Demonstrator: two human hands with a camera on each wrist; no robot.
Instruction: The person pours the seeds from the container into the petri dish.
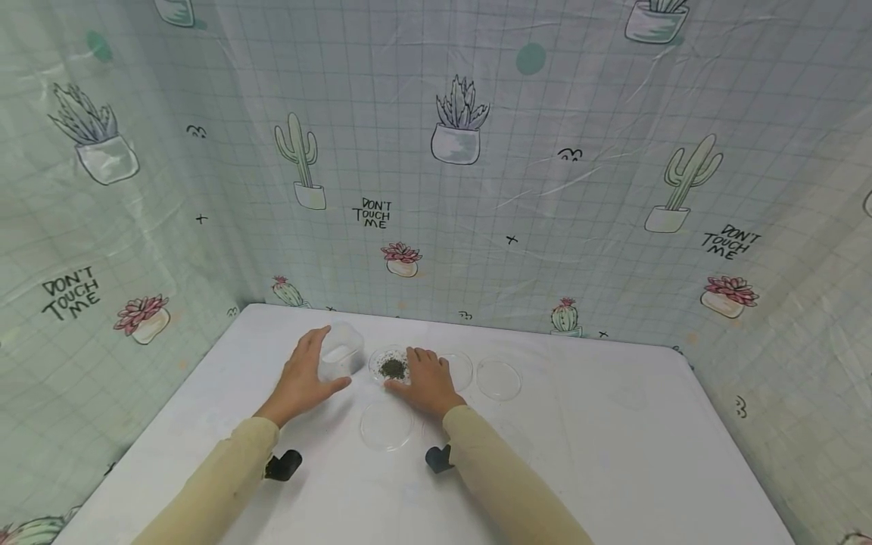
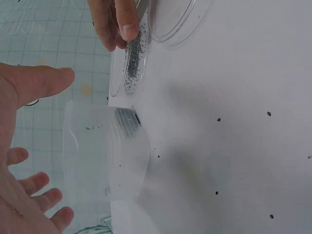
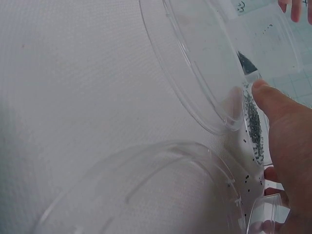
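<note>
A clear plastic tub (image 1: 343, 350) stands at the back left of the white table, with some dark seeds in its base. My left hand (image 1: 300, 382) is spread beside it, thumb and fingers apart, and the left wrist view shows a gap between them and the tub. To the tub's right is a clear petri dish (image 1: 375, 365) with a heap of small dark seeds (image 1: 393, 369). My right hand (image 1: 429, 382) holds this dish at its right side, the thumb (image 3: 261, 87) at the near rim and the fingers across from it, partly hidden.
Other clear petri dish parts lie around: one in front (image 1: 386, 425), one right of my right hand (image 1: 459, 371), another farther right (image 1: 499, 378). Stray seeds (image 2: 219, 119) dot the white table (image 1: 613, 454). A printed cloth (image 1: 511, 189) rises behind the table and at both sides.
</note>
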